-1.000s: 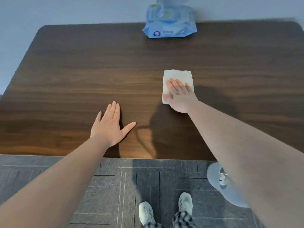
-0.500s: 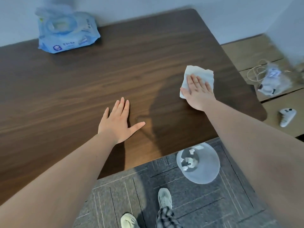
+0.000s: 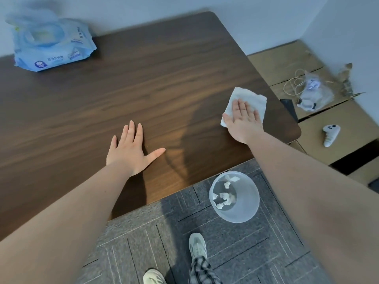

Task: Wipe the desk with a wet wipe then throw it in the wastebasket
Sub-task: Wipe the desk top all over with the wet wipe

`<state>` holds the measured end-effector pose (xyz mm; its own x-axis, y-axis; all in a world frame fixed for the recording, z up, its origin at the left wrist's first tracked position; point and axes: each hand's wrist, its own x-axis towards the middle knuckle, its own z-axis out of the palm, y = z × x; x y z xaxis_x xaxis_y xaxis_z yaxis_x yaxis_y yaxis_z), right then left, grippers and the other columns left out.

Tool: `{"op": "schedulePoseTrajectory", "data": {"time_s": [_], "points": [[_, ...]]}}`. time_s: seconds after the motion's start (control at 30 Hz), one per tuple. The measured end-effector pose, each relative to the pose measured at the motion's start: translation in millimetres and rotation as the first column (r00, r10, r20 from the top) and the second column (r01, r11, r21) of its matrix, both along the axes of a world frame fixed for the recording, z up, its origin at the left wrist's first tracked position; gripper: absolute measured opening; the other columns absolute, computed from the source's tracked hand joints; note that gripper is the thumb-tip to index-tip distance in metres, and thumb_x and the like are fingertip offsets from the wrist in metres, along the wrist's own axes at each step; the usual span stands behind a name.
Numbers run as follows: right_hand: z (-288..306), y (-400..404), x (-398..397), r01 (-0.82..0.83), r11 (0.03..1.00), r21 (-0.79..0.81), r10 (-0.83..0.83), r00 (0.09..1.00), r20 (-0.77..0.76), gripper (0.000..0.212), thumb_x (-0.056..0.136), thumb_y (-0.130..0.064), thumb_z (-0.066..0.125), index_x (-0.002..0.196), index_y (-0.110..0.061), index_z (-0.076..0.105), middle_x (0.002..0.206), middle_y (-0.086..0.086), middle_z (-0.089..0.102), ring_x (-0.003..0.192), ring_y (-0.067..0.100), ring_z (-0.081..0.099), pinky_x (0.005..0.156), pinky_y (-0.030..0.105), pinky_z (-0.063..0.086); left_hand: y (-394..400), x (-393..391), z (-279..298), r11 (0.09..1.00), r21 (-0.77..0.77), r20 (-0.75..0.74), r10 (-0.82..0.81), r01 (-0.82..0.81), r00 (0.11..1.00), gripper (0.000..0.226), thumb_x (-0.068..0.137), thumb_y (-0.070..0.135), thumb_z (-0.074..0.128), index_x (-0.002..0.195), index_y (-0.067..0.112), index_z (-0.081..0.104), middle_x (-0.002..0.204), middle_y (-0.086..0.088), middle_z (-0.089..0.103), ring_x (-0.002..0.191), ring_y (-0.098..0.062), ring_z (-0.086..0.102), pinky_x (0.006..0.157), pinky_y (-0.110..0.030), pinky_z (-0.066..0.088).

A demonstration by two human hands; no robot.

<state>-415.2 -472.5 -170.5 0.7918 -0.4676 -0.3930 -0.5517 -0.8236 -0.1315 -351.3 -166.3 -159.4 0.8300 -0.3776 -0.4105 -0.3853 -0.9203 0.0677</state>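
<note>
A white wet wipe [image 3: 249,98] lies flat on the dark wooden desk [image 3: 164,83], close to its right edge. My right hand [image 3: 244,119] presses on the wipe with flat, spread fingers and covers its near part. My left hand [image 3: 130,149] rests palm down on the desk near the front edge, fingers apart, holding nothing. A translucent round wastebasket [image 3: 235,210] stands on the carpet just below the desk's front edge, under my right forearm, with several crumpled white wipes inside.
A blue pack of wet wipes [image 3: 51,46] sits at the desk's far left by the wall. Right of the desk are cardboard boxes [image 3: 320,140] carrying a white controller [image 3: 330,135], a plastic bag [image 3: 313,93] and a cord. My shoes [image 3: 196,249] stand on grey carpet.
My right hand has slid the wipe rightward, from the desk's middle to near its right edge. The view has turned right, bringing the wastebasket and boxes into sight. My left hand stays planted.
</note>
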Motion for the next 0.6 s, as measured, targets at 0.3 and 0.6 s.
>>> {"op": "schedulePoseTrajectory", "data": {"time_s": [0.3, 0.6], "points": [[3, 115, 7, -0.179, 0.983, 0.028, 0.18, 0.984, -0.001, 0.062, 0.099, -0.049, 0.007, 0.15, -0.019, -0.013, 0.159, 0.001, -0.016, 0.146, 0.02, -0.015, 0.116, 0.041, -0.012, 87, -27, 7, 0.994, -0.063, 0.009, 0.093, -0.092, 0.996, 0.094, 0.082, 0.076, 0.018, 0.151, 0.019, -0.007, 0.16, 0.002, -0.012, 0.146, -0.013, -0.009, 0.119, -0.04, 0.004], [-1, 295, 43, -0.492, 0.87, 0.033, 0.492, 0.871, 0.015, 0.063, 0.098, -0.05, 0.006, 0.15, -0.019, -0.014, 0.159, -0.002, -0.018, 0.145, 0.017, -0.019, 0.117, 0.043, -0.011, 263, -43, 15, 0.929, 0.008, 0.016, 0.369, -0.369, 0.929, 0.093, 0.081, 0.077, 0.016, 0.151, 0.019, -0.006, 0.16, 0.001, -0.011, 0.147, -0.015, -0.009, 0.119, -0.043, 0.005]]}}
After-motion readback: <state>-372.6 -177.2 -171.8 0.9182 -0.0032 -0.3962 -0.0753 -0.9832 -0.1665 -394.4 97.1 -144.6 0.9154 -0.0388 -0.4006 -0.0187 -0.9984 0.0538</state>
